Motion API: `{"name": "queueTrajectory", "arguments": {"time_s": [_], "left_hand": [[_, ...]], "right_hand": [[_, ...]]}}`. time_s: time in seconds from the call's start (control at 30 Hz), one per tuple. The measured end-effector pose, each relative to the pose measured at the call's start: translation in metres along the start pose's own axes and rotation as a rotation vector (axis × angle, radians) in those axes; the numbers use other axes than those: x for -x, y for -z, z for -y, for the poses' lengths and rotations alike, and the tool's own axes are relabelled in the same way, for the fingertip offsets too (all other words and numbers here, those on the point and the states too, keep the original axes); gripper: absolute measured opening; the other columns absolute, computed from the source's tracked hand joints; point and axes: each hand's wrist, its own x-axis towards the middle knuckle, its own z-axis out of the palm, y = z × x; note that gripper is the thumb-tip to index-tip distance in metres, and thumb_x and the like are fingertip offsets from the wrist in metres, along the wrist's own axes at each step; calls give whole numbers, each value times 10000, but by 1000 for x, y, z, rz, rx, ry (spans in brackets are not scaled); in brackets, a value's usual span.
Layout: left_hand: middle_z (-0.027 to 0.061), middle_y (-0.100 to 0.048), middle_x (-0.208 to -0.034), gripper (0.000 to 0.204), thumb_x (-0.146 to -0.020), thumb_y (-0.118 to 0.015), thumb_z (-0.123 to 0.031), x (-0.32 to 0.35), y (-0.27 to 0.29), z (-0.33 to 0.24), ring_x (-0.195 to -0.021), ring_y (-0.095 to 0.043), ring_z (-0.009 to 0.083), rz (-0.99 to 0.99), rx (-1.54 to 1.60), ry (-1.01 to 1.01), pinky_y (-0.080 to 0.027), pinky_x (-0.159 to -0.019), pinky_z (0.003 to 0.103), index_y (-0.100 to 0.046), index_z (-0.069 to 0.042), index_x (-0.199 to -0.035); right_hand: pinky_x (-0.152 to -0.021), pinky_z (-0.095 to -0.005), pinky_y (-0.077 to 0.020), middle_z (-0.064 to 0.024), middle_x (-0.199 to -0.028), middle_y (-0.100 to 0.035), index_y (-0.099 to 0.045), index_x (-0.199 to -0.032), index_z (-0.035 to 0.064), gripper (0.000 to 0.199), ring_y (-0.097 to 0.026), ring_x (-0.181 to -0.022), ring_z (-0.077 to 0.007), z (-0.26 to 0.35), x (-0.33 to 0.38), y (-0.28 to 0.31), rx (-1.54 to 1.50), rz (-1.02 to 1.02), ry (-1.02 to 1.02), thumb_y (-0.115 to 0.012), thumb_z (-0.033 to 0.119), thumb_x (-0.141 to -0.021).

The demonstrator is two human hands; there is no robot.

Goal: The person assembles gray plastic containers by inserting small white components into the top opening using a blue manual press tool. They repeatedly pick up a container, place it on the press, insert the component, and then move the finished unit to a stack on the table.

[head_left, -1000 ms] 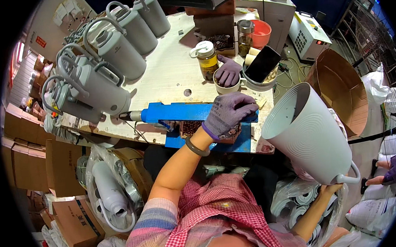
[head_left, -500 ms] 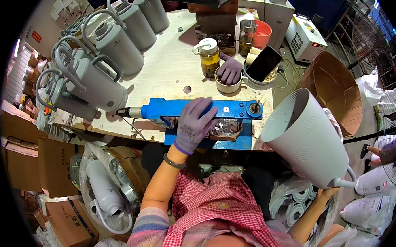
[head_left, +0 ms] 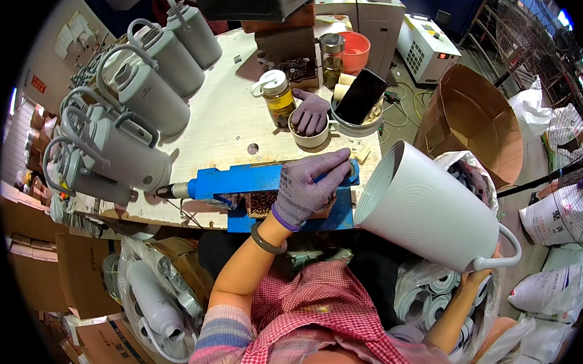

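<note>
My left hand, in a grey-purple glove with purple cuff, reaches over the right end of a blue bench fixture. Its fingers are stretched and apart, the tips at the fixture's round end; whether they touch a small part there is hidden. My bare right hand grips a large light-grey jug shell low down, beside its looped handle. The shell tilts, its wide open end facing up and left, close to the fixture's right end. Below my left hand, a tray of small brown parts shows partly.
Several grey jugs stand at the table's left. Behind the fixture are a cup with a glove, a yellow-banded jar and a phone on a bowl. A cardboard box stands right; bagged jug parts lie lower left.
My left hand has moved right along the fixture to its round end. The jug shell has shifted slightly left and down toward that end, still in my right hand. The whole view has shifted.
</note>
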Motion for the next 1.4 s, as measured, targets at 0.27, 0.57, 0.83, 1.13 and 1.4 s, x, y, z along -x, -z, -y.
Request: {"name": "queueTrajectory", "arguments": {"time_s": [0.27,0.57,0.83,1.13,1.4], "left_hand": [[149,-711,-1089,250,-846,-737,-131,2,-17,9,-998,-693,251,-37,-29,-5,-539,-894,324,-731,-37,-1078],[131,-609,-1236,730,-862,-742,-108,15,3,-4,-1134,-600,217,-76,425,228,-461,-1023,339,-366,-6,-1479],[79,-655,-1046,322,-984,-508,-169,84,18,5,-875,-605,147,-265,512,503,-500,-811,293,-573,47,-1215],[165,-651,-798,200,-713,-648,-67,141,94,72,-886,-576,378,-579,-429,504,-509,-791,421,-624,-21,-905],[127,-644,-739,65,-723,-653,-131,154,90,95,-831,-619,325,-414,-706,327,-469,-858,441,-641,-72,-749]], "right_hand": [[-992,-399,-491,-106,-1283,-607,-518,-1350,69,458,-600,-1151,-244,-8,-7,30,0,-69,-38,-410,368,-1020],[-991,-389,-487,-106,-1267,-597,-516,-1322,67,444,-592,-1155,-232,15,-45,-39,126,247,70,-412,365,-1010],[-995,-295,-400,-98,-1242,-543,-517,-1290,22,501,-527,-1134,-179,-34,-85,-144,491,405,93,-465,301,-876],[-1071,-441,-362,-191,-1313,-484,-477,-1208,67,677,-466,-1242,-307,-139,-29,-226,241,721,-14,-618,501,-708],[-1047,-448,-387,-194,-1294,-473,-463,-1148,89,619,-481,-1205,-303,-151,-35,-215,217,709,45,-650,488,-714]]}}
